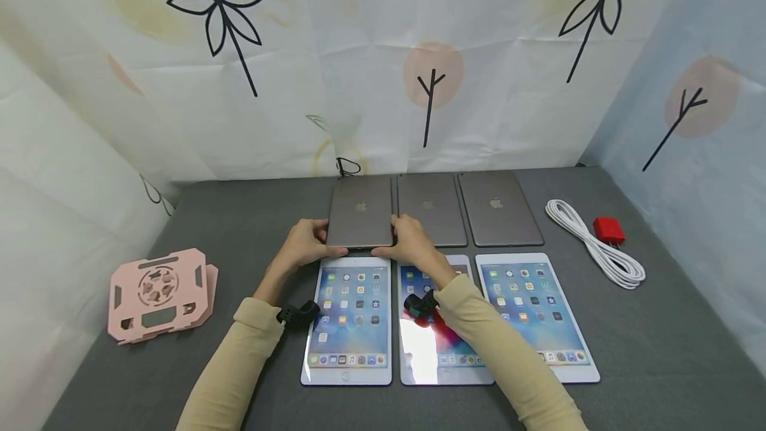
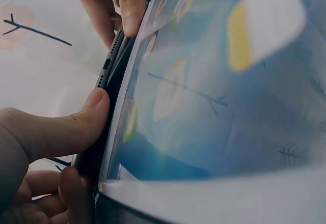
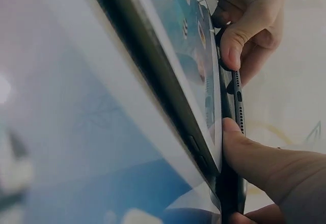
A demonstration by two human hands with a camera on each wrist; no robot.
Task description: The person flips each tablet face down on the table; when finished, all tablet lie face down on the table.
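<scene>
A grey tablet (image 1: pixel 361 208) lies face down at the back, left of two like it. My left hand (image 1: pixel 308 243) holds its near left corner, thumb along the near edge and fingers at the side. My right hand (image 1: pixel 411 243) grips the near right corner in the same way. Both wrist views show the tablet's edge (image 2: pixel 108 63) with a port and speaker holes between the two thumbs. Just below the hands lies a white tablet (image 1: pixel 347 324) with a lit screen. My right forearm passes over the middle white tablet (image 1: pixel 419 338), hiding part of it.
Two more grey tablets (image 1: pixel 432 210) (image 1: pixel 500 208) lie face down to the right. A third lit white tablet (image 1: pixel 535 308) lies in front of them. At right are a coiled white cable (image 1: pixel 604 255) and a red plug (image 1: pixel 609 229); at left, a pink stand (image 1: pixel 158 294).
</scene>
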